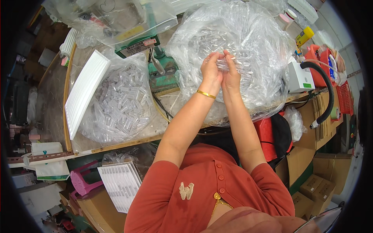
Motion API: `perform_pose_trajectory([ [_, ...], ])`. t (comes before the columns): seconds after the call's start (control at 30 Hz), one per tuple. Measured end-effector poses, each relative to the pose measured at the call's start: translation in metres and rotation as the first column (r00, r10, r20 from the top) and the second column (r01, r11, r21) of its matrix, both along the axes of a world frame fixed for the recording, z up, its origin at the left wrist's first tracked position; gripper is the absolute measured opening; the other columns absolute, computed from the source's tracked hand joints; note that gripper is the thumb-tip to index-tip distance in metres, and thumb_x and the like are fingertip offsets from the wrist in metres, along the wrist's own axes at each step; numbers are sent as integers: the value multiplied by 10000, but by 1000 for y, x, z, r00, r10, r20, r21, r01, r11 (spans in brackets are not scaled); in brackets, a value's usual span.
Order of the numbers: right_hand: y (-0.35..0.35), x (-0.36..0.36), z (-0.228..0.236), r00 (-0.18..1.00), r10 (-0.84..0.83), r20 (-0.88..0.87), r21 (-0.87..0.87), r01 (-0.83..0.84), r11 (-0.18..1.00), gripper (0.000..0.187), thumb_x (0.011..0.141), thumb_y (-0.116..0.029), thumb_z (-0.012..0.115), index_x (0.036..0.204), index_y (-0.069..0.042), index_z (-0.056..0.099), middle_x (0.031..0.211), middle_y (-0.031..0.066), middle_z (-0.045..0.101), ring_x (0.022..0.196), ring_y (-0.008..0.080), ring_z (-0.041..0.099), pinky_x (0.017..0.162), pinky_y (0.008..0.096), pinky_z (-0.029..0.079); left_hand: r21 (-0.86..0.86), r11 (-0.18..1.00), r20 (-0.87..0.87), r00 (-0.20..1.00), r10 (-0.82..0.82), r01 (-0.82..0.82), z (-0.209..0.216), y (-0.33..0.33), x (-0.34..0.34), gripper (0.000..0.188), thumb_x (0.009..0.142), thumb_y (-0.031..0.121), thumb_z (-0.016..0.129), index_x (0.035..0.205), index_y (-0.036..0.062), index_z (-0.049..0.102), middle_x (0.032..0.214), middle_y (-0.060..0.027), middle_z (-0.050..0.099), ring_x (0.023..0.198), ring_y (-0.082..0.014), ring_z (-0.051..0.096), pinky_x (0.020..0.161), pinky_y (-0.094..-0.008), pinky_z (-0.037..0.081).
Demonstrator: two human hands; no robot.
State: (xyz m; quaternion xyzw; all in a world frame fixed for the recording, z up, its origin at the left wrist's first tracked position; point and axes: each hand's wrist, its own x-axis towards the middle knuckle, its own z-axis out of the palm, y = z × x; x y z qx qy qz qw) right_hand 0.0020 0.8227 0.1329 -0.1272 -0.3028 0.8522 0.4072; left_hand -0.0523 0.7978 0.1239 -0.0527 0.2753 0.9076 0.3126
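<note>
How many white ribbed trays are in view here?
2. One white ribbed tray leans along the left edge of the workbench, beside the bag of clear tubes. The other tray lies below the bench, near a pink stool. Clutter may hide more.

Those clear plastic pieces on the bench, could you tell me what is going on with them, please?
A person in an orange top holds both hands together over a large clear plastic bag full of small transparent tubes. The left hand and right hand pinch a small bunch of clear tubes between their fingers, above the open bag. A second bag of clear tubes lies to the left, beside a white ribbed tray and a green bench press.
</note>
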Motion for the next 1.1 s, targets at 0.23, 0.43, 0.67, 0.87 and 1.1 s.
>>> perform_pose_trajectory([
  [0.23,13,-7,-25,996,5,-88,-174,-20,985,249,843,-171,538,1015,6,503,974,94,549,934,174,511,832,309,424,111,988,252,965,73,-104,-4,5,-12,172,898,196,446,802,54,452,659,-49,460,612,-195,476,762,-358,468],
  [0.43,50,3,-18,985,-162,-53,-268,142,953,214,896,-237,446,782,-61,487,985,133,566,975,252,524,866,367,422,99,977,260,952,160,-191,-32,-7,-42,244,898,290,447,819,61,412,562,1,348,438,-93,312,413,-228,332],
  [0.67,82,15,12,745,210,633,261,-461,848,260,847,-302,538,878,-45,560,793,101,611,742,199,594,700,305,474,-67,994,11,997,-83,83,-10,-3,-48,436,866,489,400,827,55,412,565,11,347,429,-74,289,375,-212,252],
  [0.87,57,2,24,540,170,824,383,-753,535,325,747,-312,651,790,6,596,644,47,569,548,102,509,510,245,387,-161,964,5,977,-215,213,3,10,-35,673,815,616,340,1008,-23,434,793,-110,523,697,-211,540,572,-318,469],
  [1.1,71,1,-4,685,358,634,327,-657,680,226,724,-155,644,855,18,582,674,56,582,541,121,535,479,245,390,-344,881,-286,858,-428,325,2,-9,-34,874,790,687,217,1194,-78,338,1117,-196,465,1027,-311,474,915,-463,331],
])
